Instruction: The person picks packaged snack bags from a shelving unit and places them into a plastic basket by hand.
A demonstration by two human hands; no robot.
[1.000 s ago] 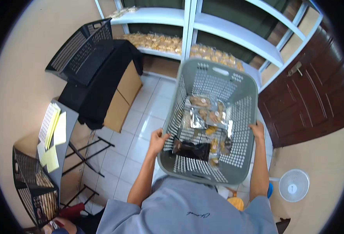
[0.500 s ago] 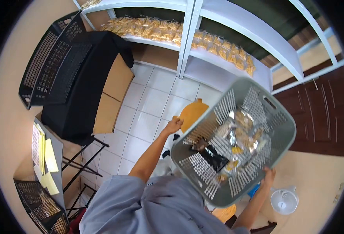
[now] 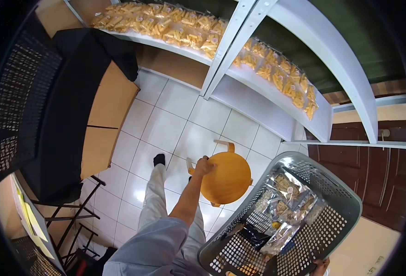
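While the left hand (image 3: 204, 164) grips the stool's (image 3: 226, 177) rim, the right hand (image 3: 321, 267) carries the basket (image 3: 345, 202) alone.
The basket hangs tilted just right of the stool, foil packets (image 3: 285, 195) piled inside. Only the right fingers show at its lower edge; I cannot tell how firmly they hold. One-handed, it could tip and spill packets onto the tiles (image 3: 175, 124).

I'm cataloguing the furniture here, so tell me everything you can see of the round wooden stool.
The round wooden stool has a smooth, orange-tan circular seat seen from above, with light wooden leg ends poking out around its edge. It stands upright on the white tiled floor, in front of the white shelf unit. The person's left hand rests on the seat's left rim. The grey plastic basket hangs beside it; whether they touch is unclear.
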